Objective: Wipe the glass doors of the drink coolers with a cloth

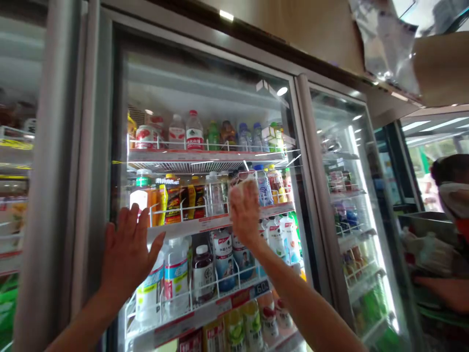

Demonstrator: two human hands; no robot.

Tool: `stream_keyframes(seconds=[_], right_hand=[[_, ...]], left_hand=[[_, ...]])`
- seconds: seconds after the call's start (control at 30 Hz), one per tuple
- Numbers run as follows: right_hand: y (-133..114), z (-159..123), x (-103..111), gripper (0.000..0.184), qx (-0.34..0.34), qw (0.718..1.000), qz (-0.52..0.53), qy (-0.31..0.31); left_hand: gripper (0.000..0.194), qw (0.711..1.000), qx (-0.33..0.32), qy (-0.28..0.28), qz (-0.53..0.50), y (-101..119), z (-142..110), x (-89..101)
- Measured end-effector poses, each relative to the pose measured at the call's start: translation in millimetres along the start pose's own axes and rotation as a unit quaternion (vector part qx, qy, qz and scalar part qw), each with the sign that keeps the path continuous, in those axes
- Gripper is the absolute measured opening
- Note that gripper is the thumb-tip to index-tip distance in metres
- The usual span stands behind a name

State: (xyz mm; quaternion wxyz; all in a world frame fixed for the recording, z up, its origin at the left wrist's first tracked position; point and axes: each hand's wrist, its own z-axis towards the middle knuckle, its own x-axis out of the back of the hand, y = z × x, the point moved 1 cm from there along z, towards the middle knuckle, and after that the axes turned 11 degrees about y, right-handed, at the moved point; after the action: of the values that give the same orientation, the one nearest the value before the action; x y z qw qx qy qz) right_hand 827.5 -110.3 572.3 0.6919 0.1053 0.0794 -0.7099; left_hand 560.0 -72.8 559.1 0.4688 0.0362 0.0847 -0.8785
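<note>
A glass fridge door [205,78] stands closed in front of me, with rows of bottled drinks behind it. My left hand [132,244] lies flat against the left part of the glass, fingers spread and holding nothing. Motion blurs my right hand [246,215], which presses a pale cloth [236,193] to the glass near the middle shelf. Most of the cloth is hidden under the fingers. Between the hands, a dark-capped bottle [202,274] and a pink-labelled bottle [176,274] show through the door.
A grey metal door frame [62,176] borders the glass at left. Another glass door [351,205] with lit shelves stands at right. Cardboard [293,24] and a clear plastic sheet [388,44] lie above the fridge. At the far right is another person [454,190], beside a grey bin [428,220].
</note>
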Motion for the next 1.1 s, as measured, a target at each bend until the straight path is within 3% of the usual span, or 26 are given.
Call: stream_keyframes(seconds=[0.07,0.1,0.17,0.23,0.3,0.37,0.43,0.5,0.57,0.6,0.67,0.73,0.8,0.9,0.97,1.03,1.1], right_hand=[[-18,-11,9,0.053,0.126,0.989,0.054,-0.059],[-10,-15,16,0.053,0.143,0.986,0.058,-0.066],[31,-18,25,0.05,0.069,0.997,0.019,-0.037],[77,-17,27,0.049,-0.094,0.994,-0.046,0.023],[91,-19,23,0.05,-0.179,0.98,-0.057,0.065],[63,-26,20,0.051,-0.155,0.986,-0.017,0.063],[12,-40,21,0.053,-0.042,0.998,0.055,0.012],[-30,-52,24,0.054,0.115,0.983,0.134,-0.046],[-40,-55,26,0.052,0.167,0.971,0.158,-0.062],[-35,-51,26,0.052,0.134,0.979,0.145,-0.053],[-20,-40,22,0.051,-0.011,0.996,0.085,-0.014],[-22,-33,16,0.053,-0.109,0.993,0.041,0.007],[-50,-39,13,0.054,-0.072,0.996,0.05,-0.018],[-100,-68,18,0.054,0.127,0.979,0.124,-0.096],[-101,-84,25,0.051,0.184,0.966,0.14,-0.114],[-73,-89,31,0.049,0.102,0.987,0.091,-0.09],[-39,-85,36,0.049,-0.075,0.996,0.004,-0.039]], left_hand=[[0.064,1.0,0.016,-0.003,0.023,6,-1,-0.7],[0.064,0.999,0.023,-0.006,0.034,9,-3,-0.4],[0.063,0.998,0.029,-0.015,0.052,12,-7,0.4],[0.061,0.998,0.022,-0.025,0.061,13,-13,0.9],[0.061,0.997,0.018,-0.03,0.064,12,-17,0.7],[0.062,0.997,0.019,-0.029,0.063,11,-21,0.4],[0.063,0.998,0.021,-0.027,0.061,11,-27,1.0],[0.064,0.998,0.019,-0.026,0.058,10,-36,3.6],[0.064,0.998,0.013,-0.035,0.054,9,-50,7.7],[0.065,0.998,0.01,-0.042,0.051,7,-58,10.1],[0.066,0.997,0.003,-0.056,0.046,4,-71,14.2],[0.067,0.997,0.004,-0.062,0.043,1,-78,16.9],[0.066,0.997,0.01,-0.062,0.037,-1,-81,18.2],[0.064,0.997,0.016,-0.071,0.021,-3,-82,19.0],[0.063,0.997,0.018,-0.076,0.01,-3,-83,20.1],[0.063,0.997,0.02,-0.075,0.0,-2,-86,21.4],[0.063,0.997,0.021,-0.075,-0.007,-2,-89,22.5]])
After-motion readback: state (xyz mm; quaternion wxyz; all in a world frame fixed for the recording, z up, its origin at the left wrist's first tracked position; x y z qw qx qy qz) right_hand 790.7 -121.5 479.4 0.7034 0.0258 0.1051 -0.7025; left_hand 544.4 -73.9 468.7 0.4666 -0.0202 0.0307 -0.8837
